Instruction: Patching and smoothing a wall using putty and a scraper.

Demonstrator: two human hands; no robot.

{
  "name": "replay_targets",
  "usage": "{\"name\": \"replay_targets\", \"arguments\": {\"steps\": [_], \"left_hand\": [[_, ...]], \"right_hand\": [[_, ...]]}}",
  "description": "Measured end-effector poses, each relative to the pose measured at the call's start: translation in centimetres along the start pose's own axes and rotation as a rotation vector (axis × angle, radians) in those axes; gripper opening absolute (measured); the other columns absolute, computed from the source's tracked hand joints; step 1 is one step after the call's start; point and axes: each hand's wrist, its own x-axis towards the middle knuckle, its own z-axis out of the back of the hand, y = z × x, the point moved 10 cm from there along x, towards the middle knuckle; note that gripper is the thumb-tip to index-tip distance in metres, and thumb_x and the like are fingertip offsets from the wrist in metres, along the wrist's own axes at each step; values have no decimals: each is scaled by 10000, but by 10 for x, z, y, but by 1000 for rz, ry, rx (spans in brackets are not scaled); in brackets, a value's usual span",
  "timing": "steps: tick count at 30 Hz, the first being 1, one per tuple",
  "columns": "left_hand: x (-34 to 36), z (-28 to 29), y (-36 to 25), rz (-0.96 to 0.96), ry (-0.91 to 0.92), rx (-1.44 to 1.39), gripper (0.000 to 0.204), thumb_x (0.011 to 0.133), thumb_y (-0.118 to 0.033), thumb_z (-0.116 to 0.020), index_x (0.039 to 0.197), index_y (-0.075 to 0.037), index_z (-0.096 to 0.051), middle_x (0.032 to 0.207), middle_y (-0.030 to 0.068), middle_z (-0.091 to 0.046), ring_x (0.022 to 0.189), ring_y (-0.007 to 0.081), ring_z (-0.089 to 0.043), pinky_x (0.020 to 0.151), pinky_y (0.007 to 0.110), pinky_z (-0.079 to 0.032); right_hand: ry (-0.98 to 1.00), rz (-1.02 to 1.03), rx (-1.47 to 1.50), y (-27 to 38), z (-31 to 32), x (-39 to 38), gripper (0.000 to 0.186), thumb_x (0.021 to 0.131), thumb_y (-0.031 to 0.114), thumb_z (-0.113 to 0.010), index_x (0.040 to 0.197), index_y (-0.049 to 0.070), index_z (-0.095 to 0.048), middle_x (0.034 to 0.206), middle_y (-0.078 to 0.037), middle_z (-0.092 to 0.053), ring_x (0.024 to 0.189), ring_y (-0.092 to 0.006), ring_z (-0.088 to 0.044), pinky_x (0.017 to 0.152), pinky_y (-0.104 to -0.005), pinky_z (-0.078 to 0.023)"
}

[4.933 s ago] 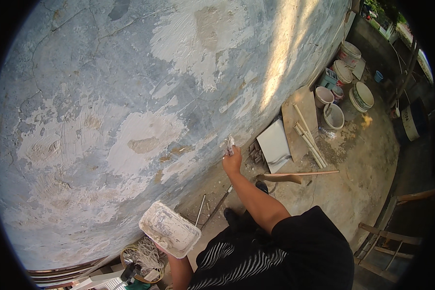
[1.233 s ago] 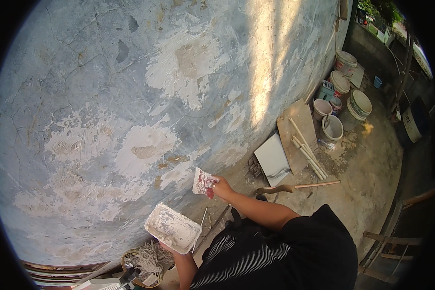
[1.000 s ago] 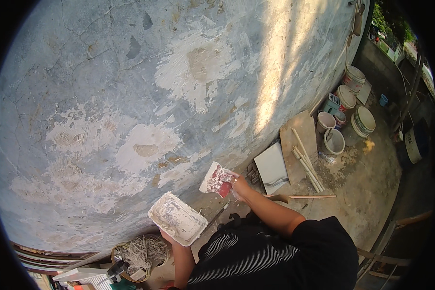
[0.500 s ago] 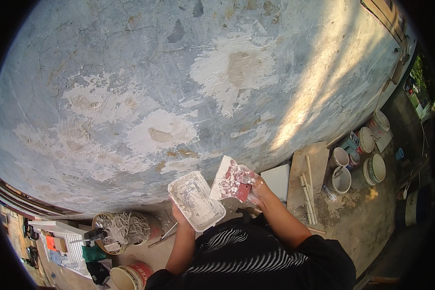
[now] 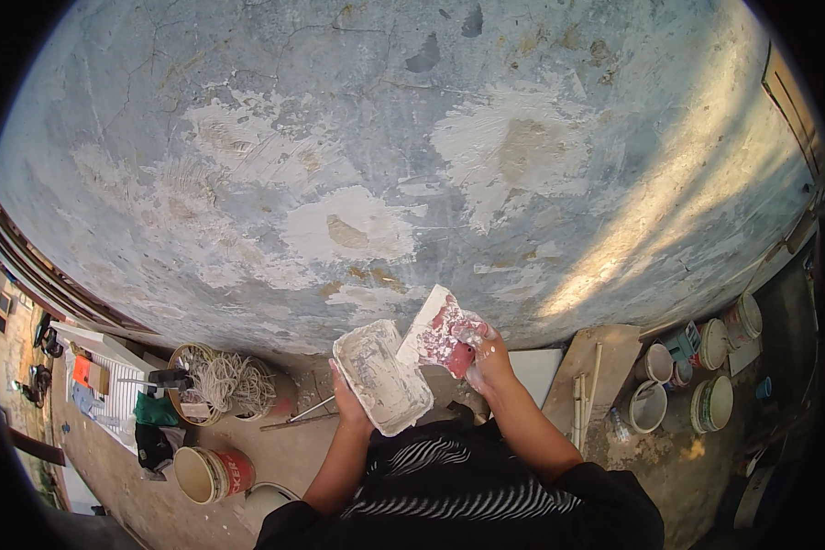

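Currently, left hand (image 5: pixel 351 403) grips the left side of a white-smeared tray (image 5: pixel 382 378), grasp partly hidden; right hand (image 5: pixel 491 363) closed around a red scraper (image 5: pixel 442 337), tilted beside tray's right rim, contact unclear.

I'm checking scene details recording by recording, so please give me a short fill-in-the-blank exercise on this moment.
1. The tray in the left hand has the outline of a ____.
2. Beneath pale smears, the scraper in the right hand shows the colour ____.
3. Sunlight streaks the wall toward the picture's ____ side.
4. Tangled rope lies toward the picture's ____ side.

Missing words: rectangle; red; right; left.
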Motion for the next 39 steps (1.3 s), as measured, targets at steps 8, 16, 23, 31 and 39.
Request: {"name": "replay_targets", "arguments": {"steps": [8,16,23,31,39], "left_hand": [[-10,36,-44,-98,-81,-68,690,940,-603,-264,1400,-98,-371,1351,137,-482,1167,353,-521,969,517,-437],[24,64,-99,-121,-30,-168,633,950,-549,-301,1386,-101,-395,1349,152,-485,1168,374,-525,948,543,-453],[61,81,-141,-19,89,-105,645,956,-563,-269,1379,-94,-398,1342,123,-492,1168,328,-523,987,478,-434],[77,90,-176,121,61,-185,618,955,-517,-295,1366,-75,-425,1306,151,-526,1124,372,-556,923,541,-468],[94,100,-186,247,101,-201,603,961,-505,-307,1363,-72,-430,1303,155,-530,1119,374,-561,923,540,-469]], "right_hand": [[-17,-167,303,-42,3,14,366,865,52,-593,1206,-35,-495,1157,-163,-594,1080,-310,-586,969,-457,-476],[-160,147,195,-36,-19,22,253,888,45,-574,1131,-27,-568,1078,-123,-635,962,-252,-633,883,-391,-519],[-216,346,-926,-48,-70,40,207,840,-3,-567,1035,-42,-624,894,-114,-684,806,-178,-646,732,-311,-498],[-447,340,-1203,-49,-87,39,324,767,30,-613,1084,-40,-611,850,-210,-668,774,-252,-659,724,-329,-491],[-491,458,-1170,-48,-80,46,315,753,35,-600,1063,-18,-619,805,-215,-652,752,-292,-663,694,-348,-490]]}}
